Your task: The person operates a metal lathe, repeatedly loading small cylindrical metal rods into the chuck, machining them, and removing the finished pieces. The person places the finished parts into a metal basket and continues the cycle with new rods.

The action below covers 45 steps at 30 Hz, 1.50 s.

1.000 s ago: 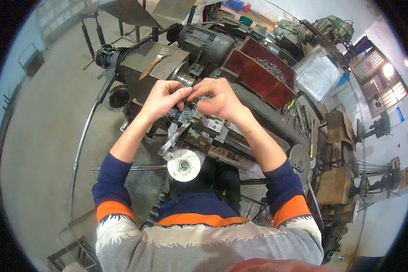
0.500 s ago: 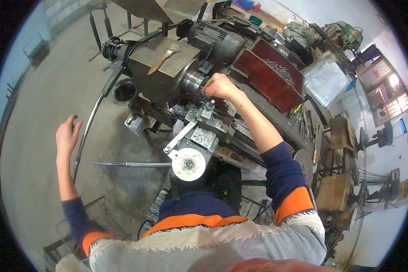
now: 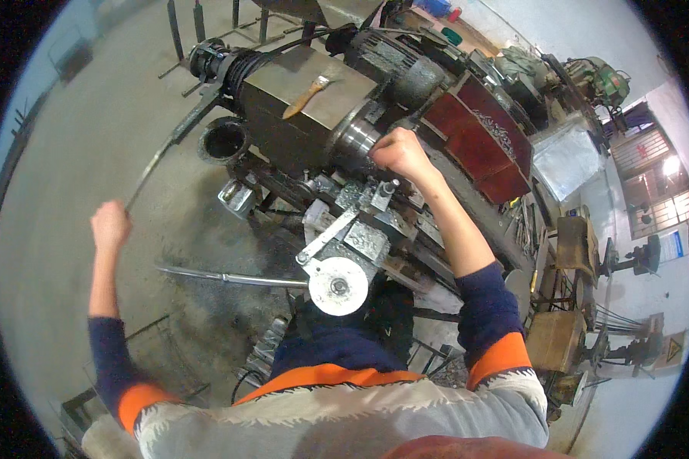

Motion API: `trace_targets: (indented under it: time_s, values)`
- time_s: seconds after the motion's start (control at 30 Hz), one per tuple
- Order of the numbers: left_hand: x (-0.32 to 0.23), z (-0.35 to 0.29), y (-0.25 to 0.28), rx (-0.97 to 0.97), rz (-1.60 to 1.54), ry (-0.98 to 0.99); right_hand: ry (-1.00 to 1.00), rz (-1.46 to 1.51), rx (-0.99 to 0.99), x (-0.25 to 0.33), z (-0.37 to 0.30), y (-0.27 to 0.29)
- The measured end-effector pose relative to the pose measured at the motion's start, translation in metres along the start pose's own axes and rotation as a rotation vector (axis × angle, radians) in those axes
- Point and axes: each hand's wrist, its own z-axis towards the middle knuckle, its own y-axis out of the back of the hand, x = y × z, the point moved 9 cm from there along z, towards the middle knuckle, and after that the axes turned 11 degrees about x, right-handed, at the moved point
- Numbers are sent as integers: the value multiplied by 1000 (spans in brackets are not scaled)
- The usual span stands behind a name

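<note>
My left hand (image 3: 112, 224) is closed around the lower end of a long metal lever (image 3: 155, 166) that slants down from the far left end of a small lathe (image 3: 283, 145). At the lathe's shiny round spindle nose (image 3: 355, 142), the fingers of my right hand (image 3: 403, 155) are curled together. Anything pinched in them is hidden. Just below that hand stands the tool post (image 3: 385, 195) on a carriage strewn with metal chips. Nearer to me are a flat crank arm (image 3: 328, 236) and a pale round dial (image 3: 338, 286).
A wooden-handled brush (image 3: 306, 101) lies on the headstock cover. Behind it sits a motor (image 3: 394, 65). Dark red trays (image 3: 478, 138) with small metal pieces stand to the right. A long bar handle (image 3: 230, 277) juts left from the carriage, and bench machines (image 3: 628, 260) line the right wall.
My left hand was open beside the lever and is now closed on its end. The lathe appears shifted rightward in view. My right hand stays at the spindle nose.
</note>
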Motion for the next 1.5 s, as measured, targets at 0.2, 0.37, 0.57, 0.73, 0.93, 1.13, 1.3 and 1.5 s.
trace_targets:
  time_s: [0.2,0.37,0.57,0.73,0.93,1.13,1.3,1.5]
  values:
    - [91,119,-4,-72,-168,434,78,-131,-87,-9,2,-2]
    - [92,132,-9,-3,-223,327,60,-167,-98,-7,5,4]
    - [-64,81,32,-538,-620,-400,4,-194,-83,-3,-6,5]
    - [-204,117,-141,321,-494,-332,100,-87,-362,-2,-70,46]
    - [-255,105,-130,211,90,-567,-126,-63,-506,-76,-202,68]
    - [-220,101,-120,193,-42,-416,-545,-16,-605,-184,-353,50]
    - [-137,59,-102,286,-315,-327,-991,-125,-642,-269,-511,29]
    - [-77,-17,-120,344,-810,-199,-1599,-189,-136,-417,-737,-78]
